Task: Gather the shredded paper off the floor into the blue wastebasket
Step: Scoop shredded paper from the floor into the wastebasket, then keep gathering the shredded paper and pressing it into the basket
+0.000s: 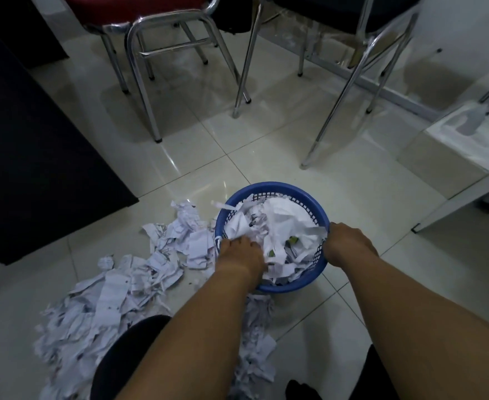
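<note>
Much shredded paper [107,301] lies strewn on the floor [266,145] at lower left of the frame, though the blue wastebasket [266,187], lower centre, already looks nearly full. The left hand [239,252] dips into its paper, fingers buried, so I cannot tell their state. The right hand [348,243] curls its fingers over the right rim.

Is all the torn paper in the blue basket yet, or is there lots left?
Not yet. Done: the blue wastebasket is already heaped with paper scraps. In hand: the left hand is down on that heap, fingers hidden, while the right hand holds the rim. Left: a big spread of shredded paper lies on the floor to the basket's left and towards the person.
</note>
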